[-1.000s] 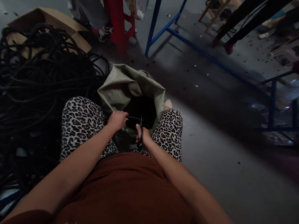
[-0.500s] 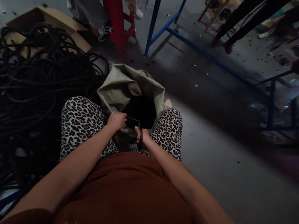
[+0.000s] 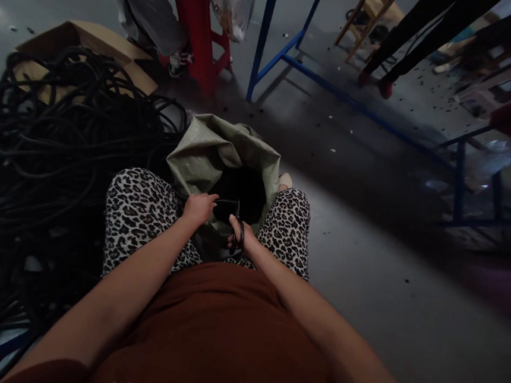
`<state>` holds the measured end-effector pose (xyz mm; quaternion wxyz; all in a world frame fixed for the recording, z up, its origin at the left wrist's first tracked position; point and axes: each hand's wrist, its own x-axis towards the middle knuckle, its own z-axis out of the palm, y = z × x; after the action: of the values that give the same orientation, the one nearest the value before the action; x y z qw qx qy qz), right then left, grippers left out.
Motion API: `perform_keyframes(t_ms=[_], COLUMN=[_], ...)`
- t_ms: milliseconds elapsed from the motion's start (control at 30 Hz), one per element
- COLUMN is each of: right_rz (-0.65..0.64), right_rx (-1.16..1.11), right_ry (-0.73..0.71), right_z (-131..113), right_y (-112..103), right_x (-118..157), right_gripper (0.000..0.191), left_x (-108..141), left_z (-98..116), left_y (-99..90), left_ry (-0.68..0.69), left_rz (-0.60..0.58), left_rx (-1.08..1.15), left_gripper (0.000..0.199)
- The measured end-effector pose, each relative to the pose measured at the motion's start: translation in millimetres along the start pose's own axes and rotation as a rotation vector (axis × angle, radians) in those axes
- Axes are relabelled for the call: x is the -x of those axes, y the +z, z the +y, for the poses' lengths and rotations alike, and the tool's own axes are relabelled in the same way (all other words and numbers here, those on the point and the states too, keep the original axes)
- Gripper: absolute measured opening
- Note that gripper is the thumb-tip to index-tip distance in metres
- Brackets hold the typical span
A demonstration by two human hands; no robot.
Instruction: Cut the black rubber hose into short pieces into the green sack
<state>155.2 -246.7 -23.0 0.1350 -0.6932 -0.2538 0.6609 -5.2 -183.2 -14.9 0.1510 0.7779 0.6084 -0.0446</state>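
Observation:
My left hand (image 3: 199, 209) is closed on a black rubber cord (image 3: 225, 201), whose end sticks out to the right over the sack's mouth. Scissors (image 3: 240, 236) with black handle loops are gripped in my right hand (image 3: 244, 236), their blades pointing up at the cord's end. Whether the blades touch the cord I cannot tell. Between my knees stands a grey-green woven sack (image 3: 200, 151), its mouth wide and its inside dark. Both hands are over the sack's near rim.
A large tangle of black cords (image 3: 55, 132) lies on the left, partly over an open cardboard box (image 3: 103, 41). Ahead are a red stool (image 3: 200, 49), a hanging plastic bag (image 3: 233, 5) and a blue metal frame (image 3: 328, 81). Other people's legs (image 3: 419, 36) show beyond.
The scissors' handles show further apart in my right hand, and the cord past my left fingers looks thinner. My left hand has hardly moved; the whole view has shifted slightly.

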Motion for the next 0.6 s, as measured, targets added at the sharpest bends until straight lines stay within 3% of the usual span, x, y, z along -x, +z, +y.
perform_keyframes(t_ms=[600], right_rz=[0.007], right_rx=[0.074], right_ry=[0.029], right_z=[-10.8], right_y=[2.0], right_x=[3.1], right_gripper=[0.056], left_x=[3.4], left_z=[1.4], left_y=[1.5], left_ry=[0.066], left_rz=[0.009], left_rx=[0.006], left_gripper=[0.034])
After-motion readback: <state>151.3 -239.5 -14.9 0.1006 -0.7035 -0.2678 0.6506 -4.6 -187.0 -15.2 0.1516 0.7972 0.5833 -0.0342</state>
